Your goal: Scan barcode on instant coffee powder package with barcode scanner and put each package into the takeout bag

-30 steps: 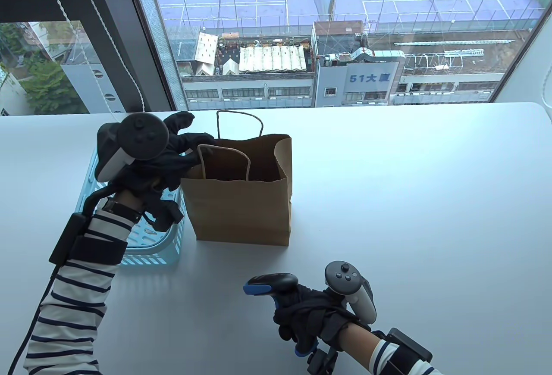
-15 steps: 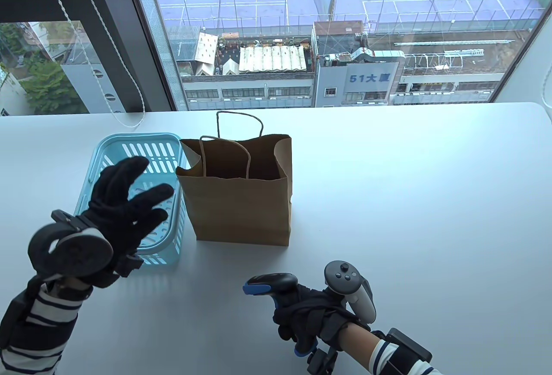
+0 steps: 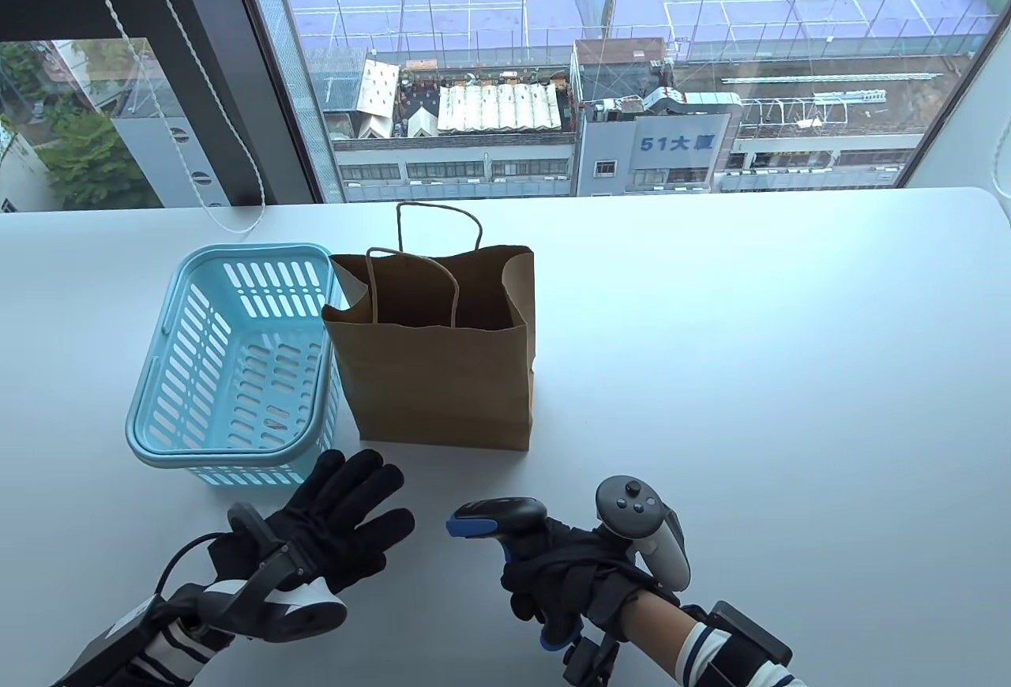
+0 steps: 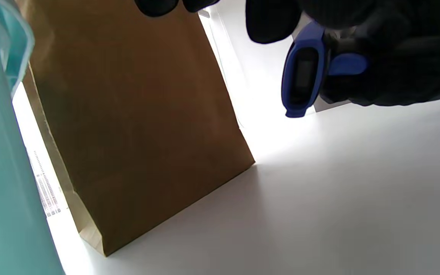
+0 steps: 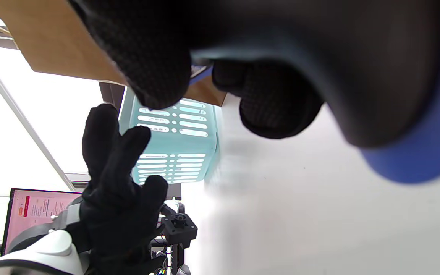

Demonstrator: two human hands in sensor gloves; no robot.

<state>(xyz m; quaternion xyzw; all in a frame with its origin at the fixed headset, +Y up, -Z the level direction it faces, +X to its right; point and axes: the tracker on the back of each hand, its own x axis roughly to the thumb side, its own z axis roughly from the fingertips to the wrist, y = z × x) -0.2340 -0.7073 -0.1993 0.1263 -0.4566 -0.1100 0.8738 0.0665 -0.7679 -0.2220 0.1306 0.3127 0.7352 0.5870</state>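
Note:
A brown paper takeout bag (image 3: 442, 371) stands upright and open near the middle of the white table; its side fills the left wrist view (image 4: 136, 126). My right hand (image 3: 561, 572) grips a black and blue barcode scanner (image 3: 497, 519) by the handle near the front edge, its head pointing left (image 4: 304, 72). My left hand (image 3: 347, 521) hovers palm up with straight spread fingers just in front of the basket, holding nothing; the right wrist view shows it too (image 5: 117, 179). No coffee package is visible in any view.
A light blue slotted plastic basket (image 3: 237, 355) sits touching the bag's left side and looks empty. A large window runs along the table's far edge, with a blind cord (image 3: 229, 221) hanging at the left. A laptop screen (image 5: 36, 210) shows at the left.
My left hand has drawn back from the bag's mouth, passed over the basket and come down to the front of the table, turning palm up. The right hand and scanner have stayed still.

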